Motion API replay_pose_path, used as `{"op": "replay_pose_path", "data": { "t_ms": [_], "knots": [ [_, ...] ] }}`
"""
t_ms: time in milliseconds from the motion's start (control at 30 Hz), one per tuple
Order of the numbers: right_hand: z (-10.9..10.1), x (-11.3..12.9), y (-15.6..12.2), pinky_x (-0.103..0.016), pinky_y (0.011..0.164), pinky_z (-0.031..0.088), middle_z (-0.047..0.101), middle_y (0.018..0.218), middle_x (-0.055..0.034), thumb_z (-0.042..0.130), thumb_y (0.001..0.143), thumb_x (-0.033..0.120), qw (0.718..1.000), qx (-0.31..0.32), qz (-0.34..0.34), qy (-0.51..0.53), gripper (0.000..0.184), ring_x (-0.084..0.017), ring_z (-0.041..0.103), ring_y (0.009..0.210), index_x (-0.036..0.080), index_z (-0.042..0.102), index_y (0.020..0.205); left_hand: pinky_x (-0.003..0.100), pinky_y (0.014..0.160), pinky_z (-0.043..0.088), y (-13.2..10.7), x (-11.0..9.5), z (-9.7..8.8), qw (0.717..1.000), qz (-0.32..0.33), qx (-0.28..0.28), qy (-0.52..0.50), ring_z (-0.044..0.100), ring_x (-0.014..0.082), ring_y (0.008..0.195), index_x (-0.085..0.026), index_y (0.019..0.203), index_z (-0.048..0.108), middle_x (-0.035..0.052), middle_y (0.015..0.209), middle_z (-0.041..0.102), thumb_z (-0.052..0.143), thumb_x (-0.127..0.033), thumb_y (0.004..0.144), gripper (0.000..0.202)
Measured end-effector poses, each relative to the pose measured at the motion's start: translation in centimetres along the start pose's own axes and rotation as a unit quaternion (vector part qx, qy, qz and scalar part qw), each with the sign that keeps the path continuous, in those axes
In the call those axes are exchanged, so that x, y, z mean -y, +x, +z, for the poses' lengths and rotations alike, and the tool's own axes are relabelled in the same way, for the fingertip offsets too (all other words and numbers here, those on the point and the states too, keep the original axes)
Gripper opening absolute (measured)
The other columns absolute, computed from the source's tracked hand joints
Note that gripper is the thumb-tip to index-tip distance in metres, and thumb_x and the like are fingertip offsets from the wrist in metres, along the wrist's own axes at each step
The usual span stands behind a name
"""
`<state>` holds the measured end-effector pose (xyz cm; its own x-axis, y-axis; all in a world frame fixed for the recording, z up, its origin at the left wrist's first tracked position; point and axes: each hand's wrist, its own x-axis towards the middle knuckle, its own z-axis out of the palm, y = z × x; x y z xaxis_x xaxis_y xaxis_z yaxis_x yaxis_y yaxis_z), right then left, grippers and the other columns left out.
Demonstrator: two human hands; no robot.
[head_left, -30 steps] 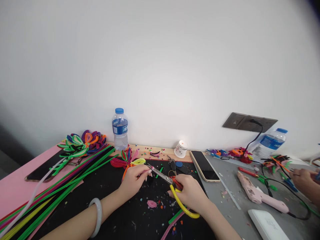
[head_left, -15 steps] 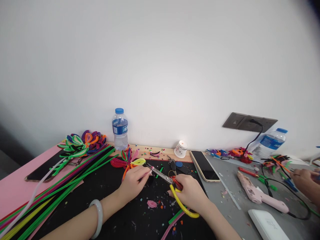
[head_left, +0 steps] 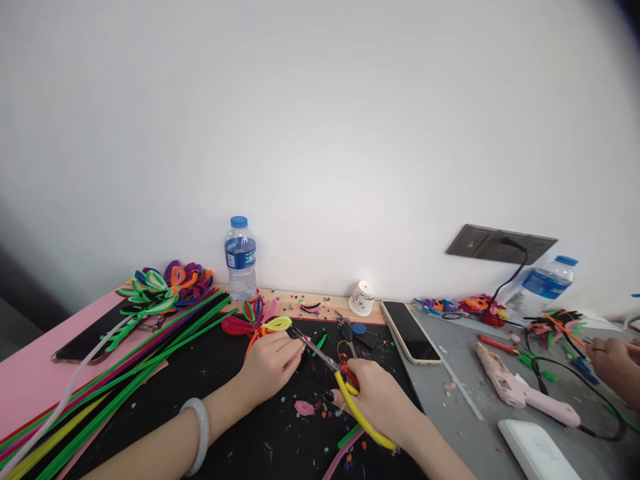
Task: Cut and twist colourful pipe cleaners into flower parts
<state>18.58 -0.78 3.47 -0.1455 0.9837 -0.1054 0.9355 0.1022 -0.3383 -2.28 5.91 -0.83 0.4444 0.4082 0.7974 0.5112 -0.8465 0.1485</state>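
Note:
My left hand (head_left: pixel 273 363) is closed, its fingers curled in a pinch at a pipe-cleaner flower (head_left: pixel 257 323). The flower has pink, red, orange and yellow looped petals; the part inside my fingers is hidden. In my right hand (head_left: pixel 373 397) is a pair of scissors (head_left: pixel 320 353) with red and yellow handles. The blades point left, their tips just beside my left fingertips and the yellow petal. A pink fuzzy scrap (head_left: pixel 304 408) and small coloured bits lie on the black mat (head_left: pixel 235 427) below.
Long pipe cleaners (head_left: pixel 135 363) and finished flowers (head_left: pixel 155 290) are at left. A water bottle (head_left: pixel 241 263), paper cup (head_left: pixel 362 298), keys (head_left: pixel 346 330) and phone (head_left: pixel 411 333) line the back. Right: a pink glue gun (head_left: pixel 525 397), white box (head_left: pixel 537 450) and another person's hand (head_left: pixel 617 363).
My right hand has shifted slightly down, tilting the scissors, and its thumb sits lower with the handles a little farther apart. My left hand and the flower stay nearly in place.

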Motion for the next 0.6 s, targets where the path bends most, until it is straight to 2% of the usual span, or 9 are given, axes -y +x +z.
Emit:
{"op": "replay_pose_path", "data": {
  "t_ms": [167,367,600],
  "knots": [
    [0.6,-0.36,0.1,-0.022,0.048,0.025,0.058,0.066,-0.0022,0.056,0.073,0.045,1.0,-0.002,0.003,0.018,0.03,-0.014,0.049,0.056,0.018,0.049,0.061,0.025,0.057,0.041,-0.22,0.17,0.21,0.998,-0.006,0.062,0.029,0.049,0.0136,0.057,-0.015,0.072,0.061,0.0025,0.058,0.059,0.046,-0.011,0.082,0.019],
    [0.56,-0.48,0.26,-0.021,0.046,0.021,0.054,0.059,0.001,0.058,0.071,0.044,1.0,-0.018,0.008,0.015,0.032,-0.011,0.042,0.05,0.018,0.046,0.057,0.026,0.059,0.042,-0.34,0.3,0.16,0.997,-0.032,0.063,0.001,0.052,0.014,0.059,-0.015,0.077,0.062,0.0035,0.061,0.06,0.044,-0.013,0.083,0.019],
    [0.73,-0.59,0.5,-0.021,0.046,0.019,0.053,0.061,0.0015,0.06,0.07,0.044,0.999,-0.048,-0.007,-0.002,0.033,-0.01,0.042,0.051,0.018,0.044,0.057,0.026,0.064,0.043,-0.53,0.22,0.19,0.981,-0.14,0.07,-0.111,0.056,0.0146,0.065,-0.015,0.082,0.061,0.0043,0.069,0.063,0.044,-0.016,0.085,0.018]
  ]
}}
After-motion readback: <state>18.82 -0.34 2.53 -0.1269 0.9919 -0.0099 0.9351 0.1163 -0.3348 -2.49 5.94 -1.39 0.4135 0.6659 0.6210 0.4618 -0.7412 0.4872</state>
